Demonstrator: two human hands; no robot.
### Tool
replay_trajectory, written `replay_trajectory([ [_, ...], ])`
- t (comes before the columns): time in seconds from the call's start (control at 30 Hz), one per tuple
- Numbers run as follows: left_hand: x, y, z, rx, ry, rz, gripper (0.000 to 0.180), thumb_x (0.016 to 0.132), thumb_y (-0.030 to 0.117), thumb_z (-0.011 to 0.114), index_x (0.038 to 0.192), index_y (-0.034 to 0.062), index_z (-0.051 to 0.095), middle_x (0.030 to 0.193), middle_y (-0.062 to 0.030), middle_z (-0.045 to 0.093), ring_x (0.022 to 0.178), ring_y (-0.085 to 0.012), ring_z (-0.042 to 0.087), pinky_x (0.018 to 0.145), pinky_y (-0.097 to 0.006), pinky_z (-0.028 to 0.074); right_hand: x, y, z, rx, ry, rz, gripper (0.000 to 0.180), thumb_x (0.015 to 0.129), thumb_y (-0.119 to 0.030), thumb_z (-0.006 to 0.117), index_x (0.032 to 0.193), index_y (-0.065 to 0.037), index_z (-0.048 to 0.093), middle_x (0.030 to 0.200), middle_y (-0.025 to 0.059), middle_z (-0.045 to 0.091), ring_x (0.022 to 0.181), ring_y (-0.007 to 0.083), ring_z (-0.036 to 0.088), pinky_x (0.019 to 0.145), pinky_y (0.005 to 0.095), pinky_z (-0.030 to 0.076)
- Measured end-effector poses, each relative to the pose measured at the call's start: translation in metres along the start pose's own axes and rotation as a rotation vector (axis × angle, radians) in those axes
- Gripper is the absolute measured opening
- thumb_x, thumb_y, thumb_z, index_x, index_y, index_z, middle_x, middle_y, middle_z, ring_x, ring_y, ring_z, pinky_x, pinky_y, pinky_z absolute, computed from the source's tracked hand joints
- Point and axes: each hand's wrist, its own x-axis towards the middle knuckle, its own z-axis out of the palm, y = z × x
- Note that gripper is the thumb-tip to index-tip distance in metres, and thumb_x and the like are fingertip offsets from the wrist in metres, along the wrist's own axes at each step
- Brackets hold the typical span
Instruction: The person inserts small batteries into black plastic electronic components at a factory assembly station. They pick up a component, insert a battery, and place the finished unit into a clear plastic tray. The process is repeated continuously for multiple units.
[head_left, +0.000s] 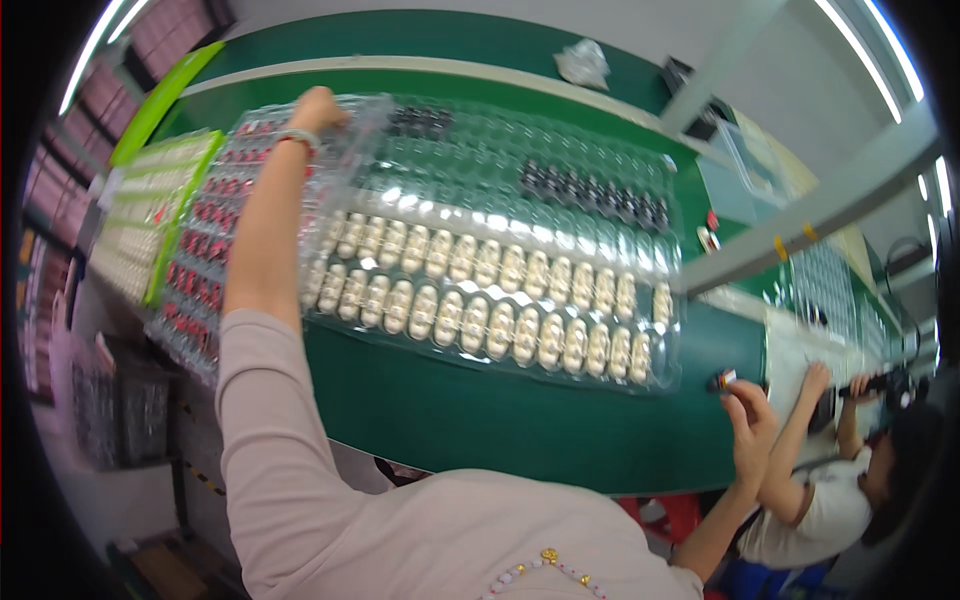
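My left arm reaches to the far left. My left hand (318, 110) is closed over the far edge of a clear plastic tray (365, 125), and what its fingers hold is hidden. Off to the right, my right hand (750, 415) pinches a small dark part (722, 380) with a red and white spot, above the green bench top. Between my hands lies a clear blister tray with two rows of cream-and-gold oval pieces (475, 325). Behind them, small black parts (595, 192) sit in some pockets of clear trays.
At left are a clear tray of red parts (205, 245) and a green-edged rack of pale pieces (150, 215). A grey post (800, 225) slants across the right. Beyond it stands a clear bin (750, 160). A co-worker (820, 510) sits at the right. A crumpled plastic bag (583, 65) lies at the back.
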Motion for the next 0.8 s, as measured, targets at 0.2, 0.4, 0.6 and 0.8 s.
replay_trajectory([
  [0.2,-0.011,-0.011,-0.019,-0.155,0.313,0.122,0.03,0.08,0.034,0.061,0.084,0.0054,0.069,0.07,-0.0091,0.065,0.067,-0.019,0.063,0.066,-0.032,0.049,-0.005,-0.02,0.045,0.023,-0.094,-0.077,0.019,0.076,0.0,0.062,0.096,0.002,0.062,0.096,0.0111,0.06,0.081,0.0164,0.06,0.072,0.0252,0.047],
  [0.4,-0.194,0.155,-0.005,-1.107,-0.437,0.499,0.03,0.087,0.027,0.058,0.1,0.0009,0.063,0.088,-0.0047,0.064,0.079,-0.0087,0.059,0.071,-0.021,0.048,0.026,-0.056,0.118,0.068,-0.1,-0.431,0.057,0.067,-0.007,0.075,0.118,-0.004,0.05,0.113,0.013,0.052,0.093,0.0218,0.057,0.076,0.0298,0.048],
  [0.6,-0.324,0.181,0.051,-1.493,-1.155,0.297,0.025,0.088,0.019,0.057,0.102,-0.0019,0.062,0.095,-0.0079,0.063,0.084,-0.0128,0.061,0.076,-0.025,0.051,0.031,-0.061,0.14,0.05,-0.132,-0.713,0.065,0.063,-0.009,0.078,0.12,-0.002,0.048,0.116,0.0144,0.05,0.099,0.0252,0.055,0.081,0.0323,0.048],
  [0.8,-0.344,0.172,0.064,-1.58,-1.141,0.198,0.03,0.089,0.019,0.055,0.108,-0.0032,0.06,0.099,-0.0094,0.062,0.089,-0.0135,0.06,0.083,-0.026,0.047,0.021,-0.048,0.144,0.059,-0.157,-0.721,0.056,0.062,-0.004,0.077,0.113,-0.003,0.055,0.107,0.0121,0.055,0.094,0.0235,0.057,0.075,0.0296,0.05],
])
